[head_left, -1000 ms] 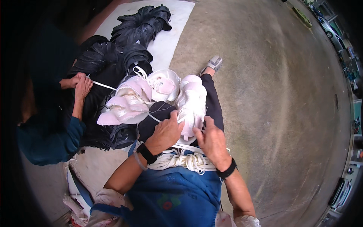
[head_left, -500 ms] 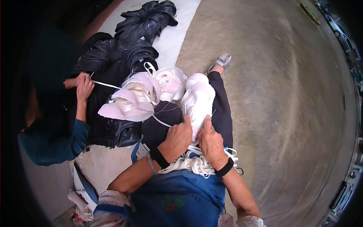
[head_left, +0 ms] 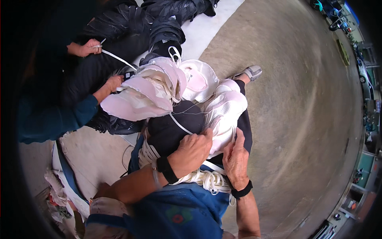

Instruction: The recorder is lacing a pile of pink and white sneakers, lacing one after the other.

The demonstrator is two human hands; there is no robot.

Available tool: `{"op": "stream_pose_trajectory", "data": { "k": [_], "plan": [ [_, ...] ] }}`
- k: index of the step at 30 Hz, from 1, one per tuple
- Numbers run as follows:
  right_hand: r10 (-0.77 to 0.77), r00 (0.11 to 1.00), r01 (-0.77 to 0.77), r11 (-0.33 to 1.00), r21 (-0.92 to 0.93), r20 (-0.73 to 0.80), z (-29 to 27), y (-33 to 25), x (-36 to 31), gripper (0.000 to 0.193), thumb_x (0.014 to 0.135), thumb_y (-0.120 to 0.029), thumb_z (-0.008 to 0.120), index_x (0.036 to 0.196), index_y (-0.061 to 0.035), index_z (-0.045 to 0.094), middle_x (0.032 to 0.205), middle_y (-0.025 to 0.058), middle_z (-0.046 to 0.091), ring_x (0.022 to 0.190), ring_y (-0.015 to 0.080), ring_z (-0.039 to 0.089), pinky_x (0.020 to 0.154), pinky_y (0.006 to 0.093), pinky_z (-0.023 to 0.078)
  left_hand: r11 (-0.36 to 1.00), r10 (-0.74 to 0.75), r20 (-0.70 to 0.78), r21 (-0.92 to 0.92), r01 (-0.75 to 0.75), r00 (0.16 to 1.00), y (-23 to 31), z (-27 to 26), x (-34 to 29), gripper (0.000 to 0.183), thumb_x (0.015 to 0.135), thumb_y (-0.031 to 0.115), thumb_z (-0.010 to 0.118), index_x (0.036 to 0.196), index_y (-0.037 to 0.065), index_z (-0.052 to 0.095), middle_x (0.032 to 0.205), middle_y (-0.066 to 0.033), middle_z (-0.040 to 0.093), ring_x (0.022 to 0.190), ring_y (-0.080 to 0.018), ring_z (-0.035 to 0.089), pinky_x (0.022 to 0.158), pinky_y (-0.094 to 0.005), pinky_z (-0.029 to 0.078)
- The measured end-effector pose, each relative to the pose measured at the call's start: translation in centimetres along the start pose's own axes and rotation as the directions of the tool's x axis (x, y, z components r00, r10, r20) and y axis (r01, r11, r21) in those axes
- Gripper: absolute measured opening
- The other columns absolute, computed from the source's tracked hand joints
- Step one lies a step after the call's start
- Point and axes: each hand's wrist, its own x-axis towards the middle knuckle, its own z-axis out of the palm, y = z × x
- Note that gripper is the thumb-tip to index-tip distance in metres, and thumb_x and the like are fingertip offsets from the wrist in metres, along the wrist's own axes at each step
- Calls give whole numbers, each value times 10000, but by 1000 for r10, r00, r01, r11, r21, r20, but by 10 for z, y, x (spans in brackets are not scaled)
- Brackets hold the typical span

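Observation:
A white and pale pink shoe upper (head_left: 225,106) lies over my right thigh, its near end between my hands. My left hand (head_left: 193,147) is closed, fingertips pinching the upper's left edge beside a white lace (head_left: 181,124). Along the right edge, my right hand (head_left: 236,158) grips with thumb and fingers; the fingertips are partly hidden. Thin threads run left from the upper to a bunch of similar white-pink uppers (head_left: 145,93) by my left knee. A bundle of white laces (head_left: 209,180) rests in my lap on a blue apron (head_left: 175,205).
At the left, a co-worker's upper hand (head_left: 89,48) pulls a white lace taut; their other hand (head_left: 114,83) touches the bunch's edge. Black shoe uppers (head_left: 119,24) are piled beyond. Concrete floor (head_left: 294,111) lies to the right, with parked vehicles (head_left: 338,22) at its far edge.
The view has shifted, so much of the scene sits differently. The co-worker's hands have moved apart, one now at the bunch of uppers. My hands stay at the upper's near end.

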Motion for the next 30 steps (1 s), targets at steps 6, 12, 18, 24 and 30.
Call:
{"op": "stream_pose_trajectory", "data": {
  "k": [6,12,18,24,30],
  "plan": [
    [35,999,-34,999,-19,33,-11,3,34,412,869,19,469,1280,-20,458,637,170,547,570,210,595,584,350,501,986,-132,99,-92,141,986,-5,-10,30,130,825,33,533,917,-36,471,638,-226,614,637,-351,664,558,-398,528],
    [8,1000,-9,1000,24,19,-9,5,33,370,876,9,457,1241,-17,507,655,205,557,559,227,596,578,363,495,976,-151,203,-127,179,968,-18,-13,-1,168,826,40,542,964,-22,470,685,-228,625,670,-384,653,616,-464,517],
    [-46,998,47,999,-26,51,-5,5,26,373,882,11,485,1255,1,483,675,234,568,591,304,628,575,380,502,971,103,-61,225,-87,993,-5,-2,-10,192,823,108,543,953,-34,555,559,-59,574,520,-187,631,469,-313,484],
    [27,995,-29,999,22,95,-7,3,22,414,881,8,520,1288,10,445,717,244,609,623,340,656,584,400,515,957,71,153,269,-111,986,3,1,-19,440,808,118,542,1156,-149,503,562,-52,581,476,-151,605,446,-280,478],
    [-32,999,33,999,-43,39,-5,2,13,412,903,-34,549,1300,1,445,691,219,610,584,293,644,561,375,509,987,-3,160,159,-22,987,16,3,-27,684,784,113,556,1311,-246,310,528,-78,566,445,-161,590,393,-314,463]
  ]
}}
